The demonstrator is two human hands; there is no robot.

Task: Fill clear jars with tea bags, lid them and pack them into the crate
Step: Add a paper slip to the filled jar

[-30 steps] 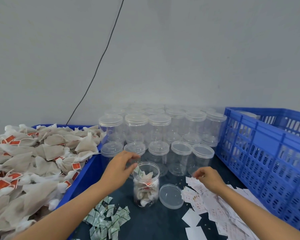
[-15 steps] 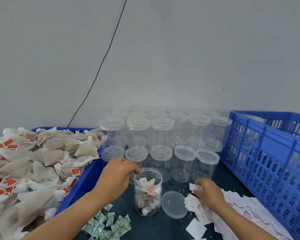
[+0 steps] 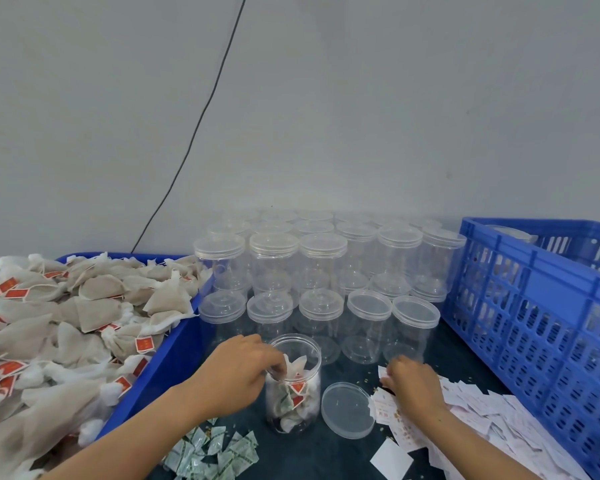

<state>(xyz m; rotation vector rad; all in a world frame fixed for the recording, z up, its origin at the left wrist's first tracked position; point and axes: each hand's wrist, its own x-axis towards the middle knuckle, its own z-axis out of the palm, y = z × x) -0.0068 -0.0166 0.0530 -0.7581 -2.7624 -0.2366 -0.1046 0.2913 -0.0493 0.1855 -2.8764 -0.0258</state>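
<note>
Head view: left hand (image 3: 236,372) pinching a tea bag (image 3: 297,367) at the open jar (image 3: 293,382) mouth; right hand (image 3: 413,384) curling fingers onto paper slips (image 3: 471,410), lid (image 3: 347,409) lying between both hands.

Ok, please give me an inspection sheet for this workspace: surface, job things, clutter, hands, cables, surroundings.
Surface: dark table top, small crumbs near the lid.
Job things: open jar part filled with tea bags; loose lid flat beside it; lidded empty jars behind; tea bag bin heaped; blue crate.
Clutter: green sachets; paper slips.
Hands: left hand at the jar mouth, fingers curled; right hand on the slips.
Cables: black cable on the wall.
Surroundings: plain grey wall.
</note>
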